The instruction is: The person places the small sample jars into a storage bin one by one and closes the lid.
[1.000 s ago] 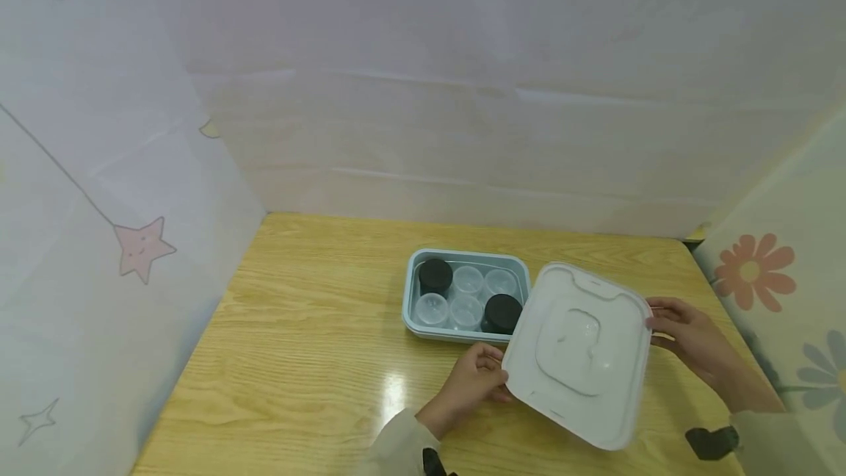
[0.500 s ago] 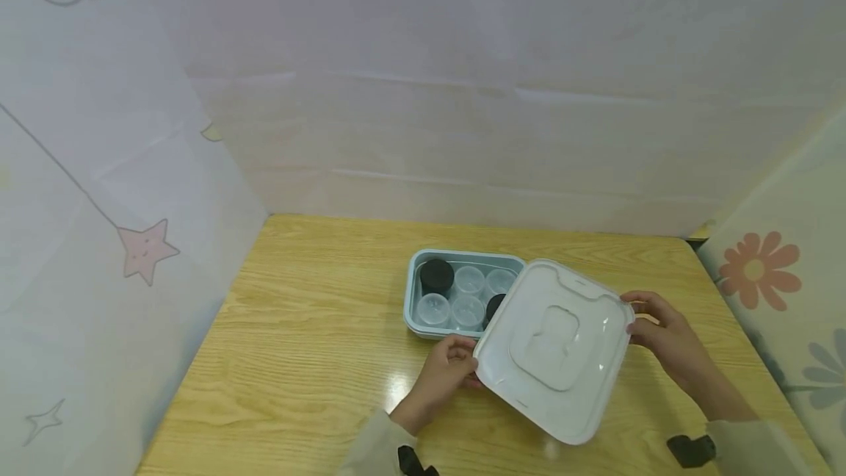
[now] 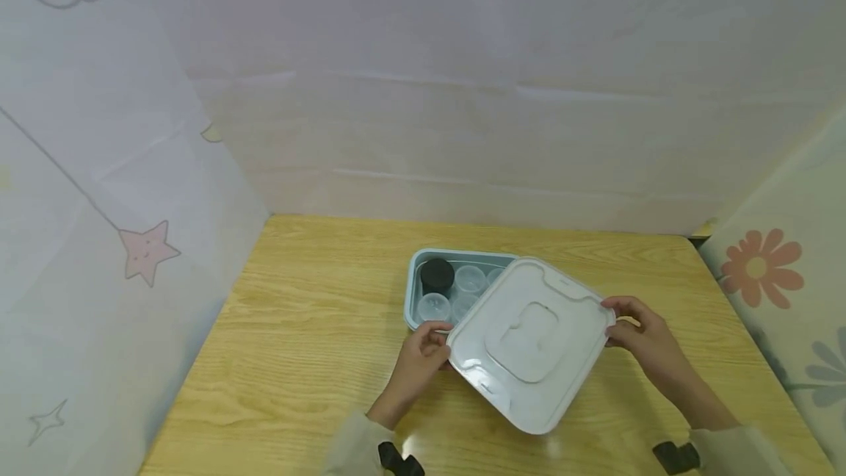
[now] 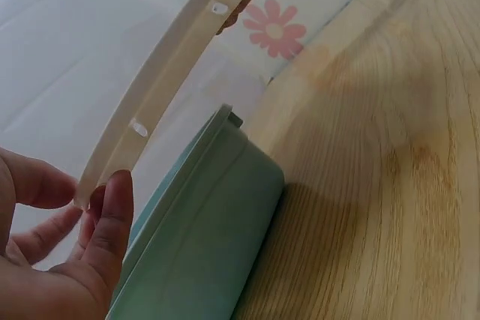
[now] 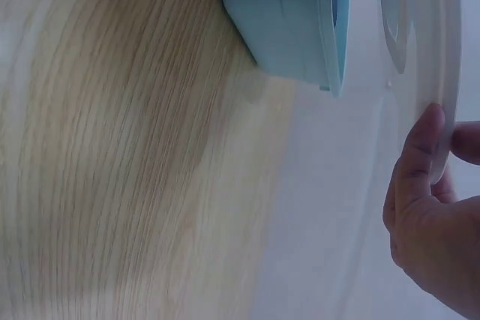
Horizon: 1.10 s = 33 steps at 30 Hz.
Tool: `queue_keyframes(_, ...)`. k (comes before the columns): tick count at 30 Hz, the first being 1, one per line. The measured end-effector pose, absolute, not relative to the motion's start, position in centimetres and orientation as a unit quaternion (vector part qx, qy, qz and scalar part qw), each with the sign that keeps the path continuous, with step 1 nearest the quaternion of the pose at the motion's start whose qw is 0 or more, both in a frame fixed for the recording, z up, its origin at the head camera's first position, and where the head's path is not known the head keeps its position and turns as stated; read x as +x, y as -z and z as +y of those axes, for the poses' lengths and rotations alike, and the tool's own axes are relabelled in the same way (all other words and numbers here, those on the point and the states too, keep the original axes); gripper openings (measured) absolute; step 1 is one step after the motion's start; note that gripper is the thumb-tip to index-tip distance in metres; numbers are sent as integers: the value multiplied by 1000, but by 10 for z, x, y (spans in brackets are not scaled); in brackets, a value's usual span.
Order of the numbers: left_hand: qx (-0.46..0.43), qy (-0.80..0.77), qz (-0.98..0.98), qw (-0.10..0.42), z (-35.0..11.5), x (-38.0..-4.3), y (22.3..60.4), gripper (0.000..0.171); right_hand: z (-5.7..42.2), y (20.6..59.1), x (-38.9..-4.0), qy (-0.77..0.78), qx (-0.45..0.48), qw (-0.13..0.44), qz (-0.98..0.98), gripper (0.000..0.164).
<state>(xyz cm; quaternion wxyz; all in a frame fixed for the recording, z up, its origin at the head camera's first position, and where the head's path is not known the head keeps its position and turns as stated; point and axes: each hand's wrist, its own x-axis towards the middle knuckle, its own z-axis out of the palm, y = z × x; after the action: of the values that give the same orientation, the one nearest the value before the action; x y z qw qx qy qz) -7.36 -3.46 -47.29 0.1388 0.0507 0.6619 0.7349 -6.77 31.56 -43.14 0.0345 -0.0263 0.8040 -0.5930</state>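
A white plastic lid [image 3: 529, 344] hangs tilted between both hands in the head view. My left hand [image 3: 418, 358] pinches its left corner between thumb and fingers. At the opposite corner my right hand [image 3: 642, 333] pinches the edge. Beneath and behind the lid stands a light blue-green box [image 3: 411, 285], its right part hidden by the lid. Inside the box are a black round-topped jar [image 3: 437, 275] and several clear cups [image 3: 434, 307]. In the left wrist view the lid's edge [image 4: 157, 84] is held above the box's rim [image 4: 217, 121], with a gap between them.
The box stands on a wooden table [image 3: 311, 329] toward its back edge. A pale sheet [image 3: 423, 94] hangs behind the table, and printed sheets with a star [image 3: 147, 250] and a flower [image 3: 760, 268] flank the left and right sides.
Both hands have moved the lid to the left, over more of the box. The black jar at the box's right, visible earlier, is now covered. The box has stayed in place.
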Motion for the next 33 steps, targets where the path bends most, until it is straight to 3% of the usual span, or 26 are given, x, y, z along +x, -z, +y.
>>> queue_keyframes(9,81,-709,691,114,-49,-74,473,27,301,432,-63,608,-16,38,793,27)
queue_keyframes(15,118,-689,705,118,-56,-72,472,32,298,430,-61,601,-18,45,798,29)
queue_keyframes(24,202,-689,694,50,-63,-74,474,39,299,425,-59,608,-82,46,788,28)
queue_keyframes(28,200,-694,690,33,-66,-75,474,37,300,424,-60,575,-152,14,804,28)
queue_keyframes(33,205,-701,683,20,-70,-77,476,34,297,426,-60,489,-204,-74,845,37)
